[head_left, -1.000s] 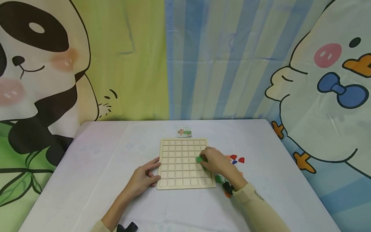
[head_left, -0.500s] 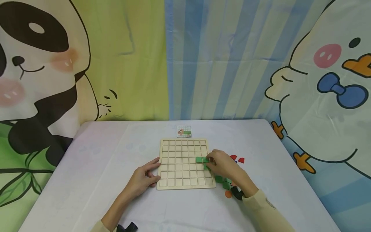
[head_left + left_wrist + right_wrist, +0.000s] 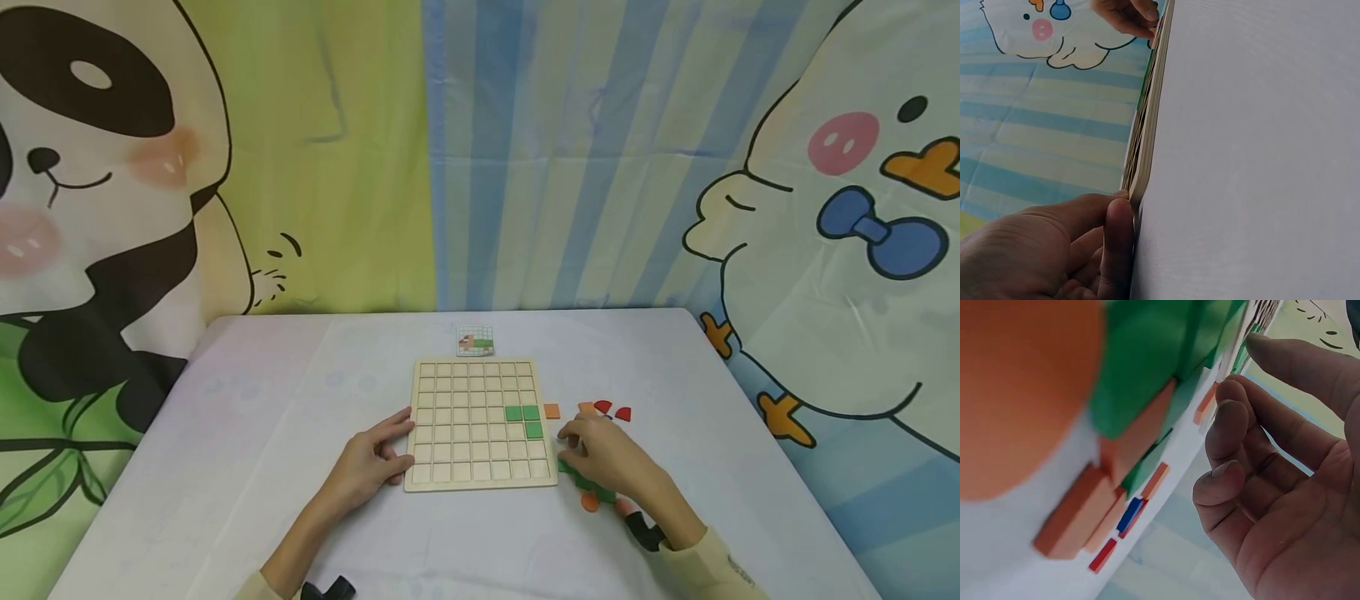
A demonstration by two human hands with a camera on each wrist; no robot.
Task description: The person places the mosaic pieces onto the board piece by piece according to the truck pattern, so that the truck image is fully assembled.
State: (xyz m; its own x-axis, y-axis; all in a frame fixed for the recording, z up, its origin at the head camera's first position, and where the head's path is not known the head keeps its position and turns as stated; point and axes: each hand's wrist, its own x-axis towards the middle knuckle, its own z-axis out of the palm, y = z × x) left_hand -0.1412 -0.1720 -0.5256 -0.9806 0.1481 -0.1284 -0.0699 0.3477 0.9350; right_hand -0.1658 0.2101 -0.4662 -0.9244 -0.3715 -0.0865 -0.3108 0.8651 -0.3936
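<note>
A square wooden grid board [image 3: 450,450] lies in the middle of the table, with green square tiles [image 3: 533,430] in 3 cells near its right edge. My left hand [image 3: 371,458] touches the board's left side with thumb and index finger, which sit apart along the edge. Right of the board, my right hand [image 3: 611,454] is just above loose green tiles [image 3: 588,483], partly covering them. In the right wrist view its thumb and bent fingers [image 3: 1222,475] stand apart with nothing between them. An orange disc [image 3: 590,502] lies by the green tiles.
A small card with a gridded picture [image 3: 475,341] lies behind the board. An orange square [image 3: 552,411] is beside its right edge. Red pieces [image 3: 623,413] and a blue piece [image 3: 1129,515] lie farther right. A printed curtain [image 3: 525,167] hangs behind the table.
My right hand has let go of a green tile in the grid and moved right and nearer, off the board to the loose tiles. The left hand has stayed at the board's edge.
</note>
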